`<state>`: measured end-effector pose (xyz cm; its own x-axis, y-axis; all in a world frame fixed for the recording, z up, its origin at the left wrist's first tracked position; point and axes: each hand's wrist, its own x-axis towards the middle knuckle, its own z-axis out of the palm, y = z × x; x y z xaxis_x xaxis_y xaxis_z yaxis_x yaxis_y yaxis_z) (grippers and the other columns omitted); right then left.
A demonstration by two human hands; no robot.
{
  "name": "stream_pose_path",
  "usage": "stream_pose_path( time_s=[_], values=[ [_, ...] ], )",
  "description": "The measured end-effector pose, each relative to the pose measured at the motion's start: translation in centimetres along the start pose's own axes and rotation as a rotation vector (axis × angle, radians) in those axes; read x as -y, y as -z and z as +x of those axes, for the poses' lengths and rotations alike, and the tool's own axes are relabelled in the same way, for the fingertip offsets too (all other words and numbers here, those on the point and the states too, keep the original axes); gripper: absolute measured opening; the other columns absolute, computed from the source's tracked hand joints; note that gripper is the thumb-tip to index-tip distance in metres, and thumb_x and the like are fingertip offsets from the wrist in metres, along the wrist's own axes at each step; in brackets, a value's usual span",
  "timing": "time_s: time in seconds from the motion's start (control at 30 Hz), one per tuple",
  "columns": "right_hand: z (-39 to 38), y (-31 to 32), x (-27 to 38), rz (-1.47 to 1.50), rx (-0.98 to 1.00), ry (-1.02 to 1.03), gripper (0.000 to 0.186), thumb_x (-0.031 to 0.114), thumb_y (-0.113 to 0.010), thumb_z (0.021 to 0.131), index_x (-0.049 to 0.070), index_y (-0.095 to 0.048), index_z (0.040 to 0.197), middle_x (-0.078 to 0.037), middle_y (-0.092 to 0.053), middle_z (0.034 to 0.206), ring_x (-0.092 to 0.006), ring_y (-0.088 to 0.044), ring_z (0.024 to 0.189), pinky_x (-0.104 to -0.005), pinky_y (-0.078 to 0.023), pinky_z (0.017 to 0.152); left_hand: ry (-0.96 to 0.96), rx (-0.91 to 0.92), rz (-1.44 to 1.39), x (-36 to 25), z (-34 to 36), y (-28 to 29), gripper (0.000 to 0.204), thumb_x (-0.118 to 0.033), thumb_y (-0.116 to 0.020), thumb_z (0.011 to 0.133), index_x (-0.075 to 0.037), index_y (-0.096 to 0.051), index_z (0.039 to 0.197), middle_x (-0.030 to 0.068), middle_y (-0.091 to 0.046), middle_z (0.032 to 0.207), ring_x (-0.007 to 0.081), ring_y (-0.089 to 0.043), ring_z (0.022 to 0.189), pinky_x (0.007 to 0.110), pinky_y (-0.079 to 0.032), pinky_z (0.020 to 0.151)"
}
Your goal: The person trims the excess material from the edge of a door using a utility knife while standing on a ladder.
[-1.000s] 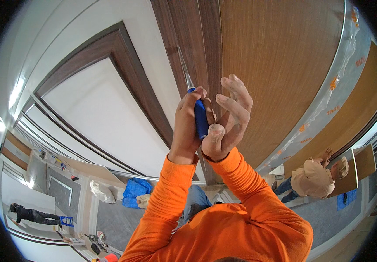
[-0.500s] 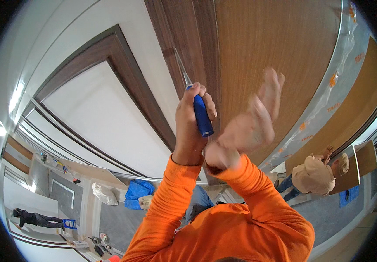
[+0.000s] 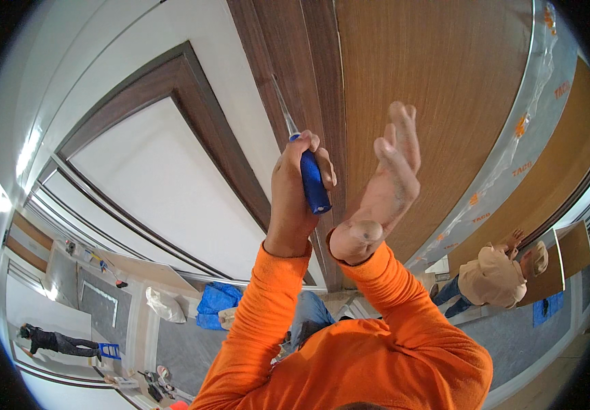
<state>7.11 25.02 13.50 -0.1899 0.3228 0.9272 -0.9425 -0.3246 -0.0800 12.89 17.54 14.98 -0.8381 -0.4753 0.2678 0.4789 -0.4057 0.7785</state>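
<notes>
My left hand [image 3: 289,188] is closed around a blue-handled tool [image 3: 314,183] with a slim, tapering, pale tip; its exact kind does not show. The tip points up and away, over a dark brown wood strip [image 3: 278,48], and I cannot tell whether it touches. To the right, my right hand [image 3: 392,179] is raised with its fingers stretched upward and nothing in it. It is held in front of a lighter brown wood panel [image 3: 438,75], apart from the tool.
A white panel with a dark frame [image 3: 151,164] lies left. Clear plastic film [image 3: 500,164] runs along the brown panel. A person in a beige top [image 3: 493,277] works at right, another in dark clothes [image 3: 62,343] far left. A blue bag [image 3: 218,301] and white sack [image 3: 165,305] sit on the floor.
My right hand, blurred before, has shifted slightly left and turned more upright, its fingers pointing up. My left hand has barely moved and still holds the blue-handled tool.
</notes>
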Motion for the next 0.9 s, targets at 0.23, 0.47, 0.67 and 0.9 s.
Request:
stream_pose_path(
  time_s=[0.23,0.47,0.67,0.9],
  values=[
    [-1.4,0.3,-0.1,-0.009,0.094,-0.04,0.075,0.072,-0.047,0.093,0.012,-0.054,0.137,-0.031,-0.037,0.153,-0.0525,-0.024,0.147,-0.0662,-0.014,0.119,0.005,-0.043,0.055,-0.2,-0.5,-0.3,0.025,-0.033,-0.057,0.099,-0.008,-0.055,0.097,0.0036,-0.054,0.06,0.0132,-0.052,0.053,0.025,-0.042,0.053],
    [-2.8,-0.4,-1.3,-0.032,0.085,-0.101,0.074,0.072,-0.046,0.093,0.012,-0.057,0.135,-0.029,-0.037,0.153,-0.0525,-0.022,0.148,-0.0656,-0.014,0.119,-0.01,-0.127,0.213,0.3,-0.1,-0.4,0.026,-0.035,-0.055,0.1,-0.011,-0.052,0.092,0.0039,-0.055,0.059,0.0131,-0.052,0.052,0.025,-0.042,0.053],
    [-2.3,0.5,-0.3,-0.026,0.004,-0.051,0.076,0.074,-0.041,0.094,0.013,-0.055,0.137,-0.031,-0.039,0.151,-0.0515,-0.025,0.147,-0.0677,-0.013,0.118,-0.061,-0.048,0.153,1.2,0.2,0.4,0.027,-0.035,-0.055,0.099,-0.011,-0.051,0.089,0.0044,-0.053,0.061,0.0137,-0.052,0.051,0.026,-0.041,0.051],
    [-3.1,-1.1,-2.7,-0.102,0.054,-0.113,0.082,0.077,-0.033,0.095,0.01,-0.049,0.14,-0.031,-0.036,0.153,-0.0515,-0.025,0.147,-0.0687,-0.009,0.118,0.024,-0.165,0.092,2.1,0.6,0.4,0.026,-0.036,-0.055,0.1,-0.013,-0.052,0.09,0.0018,-0.052,0.059,0.0107,-0.048,0.05,0.024,-0.038,0.049]
  ],
)
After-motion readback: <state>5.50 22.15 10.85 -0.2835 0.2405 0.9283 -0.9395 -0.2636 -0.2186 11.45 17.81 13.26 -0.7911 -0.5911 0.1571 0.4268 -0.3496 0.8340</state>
